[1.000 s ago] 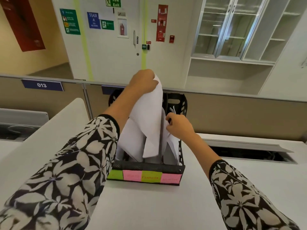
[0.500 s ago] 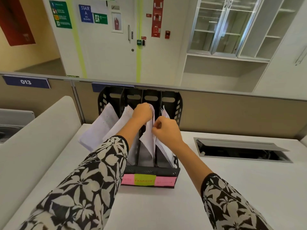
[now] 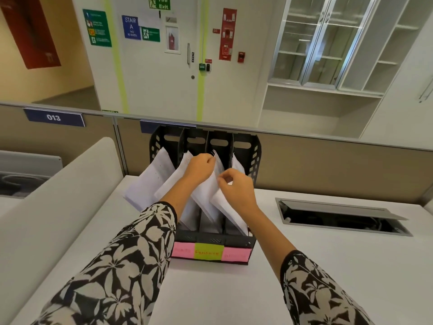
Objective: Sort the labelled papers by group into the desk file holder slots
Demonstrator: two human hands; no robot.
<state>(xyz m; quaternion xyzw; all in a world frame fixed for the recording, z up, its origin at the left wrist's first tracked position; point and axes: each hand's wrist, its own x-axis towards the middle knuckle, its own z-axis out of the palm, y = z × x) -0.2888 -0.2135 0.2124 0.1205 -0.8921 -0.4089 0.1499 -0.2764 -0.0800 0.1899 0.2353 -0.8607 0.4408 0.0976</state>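
A black desk file holder (image 3: 236,242) with several slots stands on the white desk against the partition. Pink and green sticky labels (image 3: 209,252) run along its front; the green one reads "Finance". White papers lean out of each slot, a stack (image 3: 150,179) in the leftmost. My left hand (image 3: 199,167) grips the top edge of the papers (image 3: 208,193) in the third slot. Just right of it, my right hand (image 3: 236,186) has curled fingers on the top of the papers (image 3: 230,213) in the rightmost slot.
A tan partition (image 3: 328,165) with a "013" sign (image 3: 54,117) closes off the desk's far side. An open cable hatch (image 3: 339,216) sits in the desk at the right. A low white divider (image 3: 58,195) runs along the left.
My left hand has brought the raised sheets down into the third slot. My right hand stayed at the rightmost slot's papers. The other slots' papers came into view.
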